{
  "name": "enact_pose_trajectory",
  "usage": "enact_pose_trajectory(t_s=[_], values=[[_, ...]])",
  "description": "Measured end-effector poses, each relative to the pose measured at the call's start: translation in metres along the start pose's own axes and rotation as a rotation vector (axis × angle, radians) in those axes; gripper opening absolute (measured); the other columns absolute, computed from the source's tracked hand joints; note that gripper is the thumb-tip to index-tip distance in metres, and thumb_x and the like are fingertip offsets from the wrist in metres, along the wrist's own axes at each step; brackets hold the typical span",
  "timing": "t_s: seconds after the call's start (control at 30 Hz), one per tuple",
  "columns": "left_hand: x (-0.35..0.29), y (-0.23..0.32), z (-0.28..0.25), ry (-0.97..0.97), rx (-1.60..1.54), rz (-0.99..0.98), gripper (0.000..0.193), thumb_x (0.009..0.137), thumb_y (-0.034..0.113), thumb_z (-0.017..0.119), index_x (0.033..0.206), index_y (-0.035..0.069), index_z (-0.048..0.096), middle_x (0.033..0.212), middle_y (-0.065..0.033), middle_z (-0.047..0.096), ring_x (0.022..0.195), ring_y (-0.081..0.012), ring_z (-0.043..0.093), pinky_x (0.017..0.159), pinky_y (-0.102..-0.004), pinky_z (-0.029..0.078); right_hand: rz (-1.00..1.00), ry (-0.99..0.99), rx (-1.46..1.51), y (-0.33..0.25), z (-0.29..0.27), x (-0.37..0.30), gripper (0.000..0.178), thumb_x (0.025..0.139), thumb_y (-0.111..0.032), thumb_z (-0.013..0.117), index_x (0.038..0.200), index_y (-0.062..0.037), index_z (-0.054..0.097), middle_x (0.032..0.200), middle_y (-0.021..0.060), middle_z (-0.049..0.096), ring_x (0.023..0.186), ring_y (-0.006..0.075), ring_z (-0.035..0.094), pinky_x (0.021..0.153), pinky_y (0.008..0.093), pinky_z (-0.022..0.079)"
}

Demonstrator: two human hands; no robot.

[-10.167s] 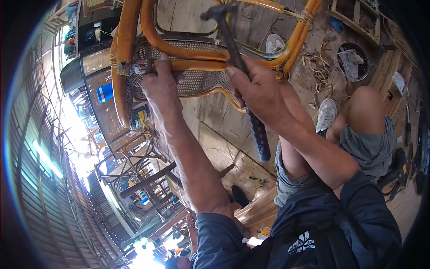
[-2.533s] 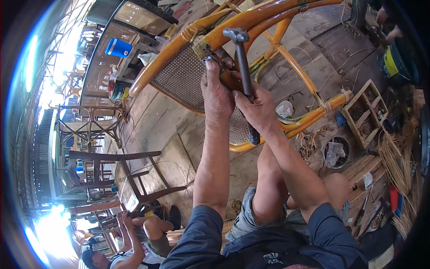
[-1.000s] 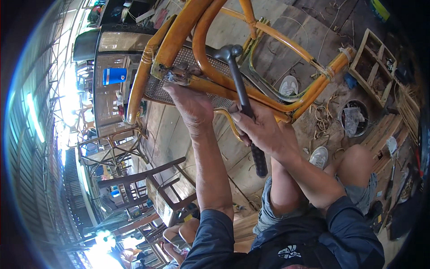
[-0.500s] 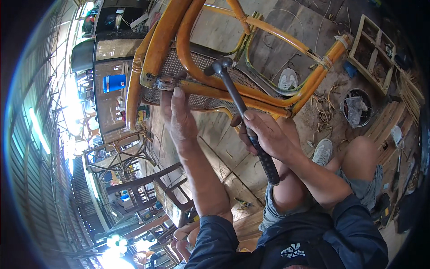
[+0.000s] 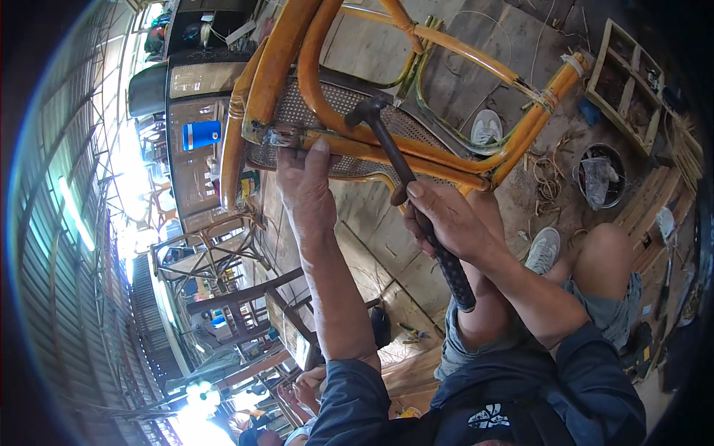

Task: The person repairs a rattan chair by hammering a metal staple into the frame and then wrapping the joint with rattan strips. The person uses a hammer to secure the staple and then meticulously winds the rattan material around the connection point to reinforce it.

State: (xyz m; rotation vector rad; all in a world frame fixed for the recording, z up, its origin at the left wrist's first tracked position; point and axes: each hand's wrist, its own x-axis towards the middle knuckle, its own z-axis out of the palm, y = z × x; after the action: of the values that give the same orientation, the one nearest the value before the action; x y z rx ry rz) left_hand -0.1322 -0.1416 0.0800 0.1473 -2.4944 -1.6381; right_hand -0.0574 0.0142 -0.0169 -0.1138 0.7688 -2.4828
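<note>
The fingers of the left hand (image 5: 308, 189) close on a glossy orange rail (image 5: 416, 163), the thumb on its near face; the other fingertips are partly hidden. The right fingers wrap the handle of a hammer (image 5: 395, 154).

A rough, pale joint (image 5: 279, 137) at the rail's left end lies just beyond the left fingertips, up and to the left. The left hand is nearer it; the right hand (image 5: 450, 221) is well apart, to its right. The rail's long axis runs left to right, dipping slightly rightward. The hammer slants across it, head at upper left, butt at lower right. The head appears right of the joint, apart from it; whether it touches the chair (image 5: 439, 152) cannot be told.

The rail is part of the rattan chair, tilted in front of the person, with woven mesh (image 5: 343, 99) behind. Beyond is a plank floor (image 5: 372, 223).

The dark shirt (image 5: 539, 390) bears a white emblem (image 5: 489, 416) without legible lettering. The mark on a blue cooler (image 5: 201, 135), far left, is too small to read.
</note>
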Motion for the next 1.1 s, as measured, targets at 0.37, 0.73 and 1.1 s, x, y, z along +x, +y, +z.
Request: enact_pose_trajectory(t_s=[0.37,0.73,1.1], values=[[0.012,-0.009,0.017,0.117,-0.088,0.122,0.035,0.086,0.011,0.067,0.113,-0.001,0.049,0.106,-0.0082,0.057,0.093,-0.0176,0.058,0.081,-0.0296,0.049,-0.051,0.056,0.034,-0.004,0.004,-0.018,0.043,0.099,-0.042,0.039,0.095,-0.0011,0.051,0.050,0.0010,0.043,0.037,0.0080,0.042,0.036,0.0224,0.034],[0.015,-0.013,0.027,0.070,-0.538,0.156,0.027,0.086,0.005,0.063,0.110,0.001,0.051,0.104,-0.0060,0.058,0.096,-0.0149,0.055,0.091,-0.0306,0.042,-0.021,0.120,-0.043,-0.004,0.007,-0.036,0.050,0.099,-0.044,0.036,0.100,0.0040,0.050,0.054,0.0056,0.047,0.036,0.0108,0.043,0.036,0.0229,0.036],[0.024,-0.021,0.021,-0.047,-0.913,-0.015,0.044,0.095,0.049,0.038,0.112,0.010,0.051,0.098,-0.0061,0.058,0.091,-0.0189,0.055,0.087,-0.0357,0.043,-0.112,0.136,-0.347,-0.005,0.012,-0.003,0.039,0.098,-0.039,0.043,0.081,-0.0038,0.049,0.054,-0.0004,0.044,0.045,0.0085,0.045,0.041,0.0259,0.035]])
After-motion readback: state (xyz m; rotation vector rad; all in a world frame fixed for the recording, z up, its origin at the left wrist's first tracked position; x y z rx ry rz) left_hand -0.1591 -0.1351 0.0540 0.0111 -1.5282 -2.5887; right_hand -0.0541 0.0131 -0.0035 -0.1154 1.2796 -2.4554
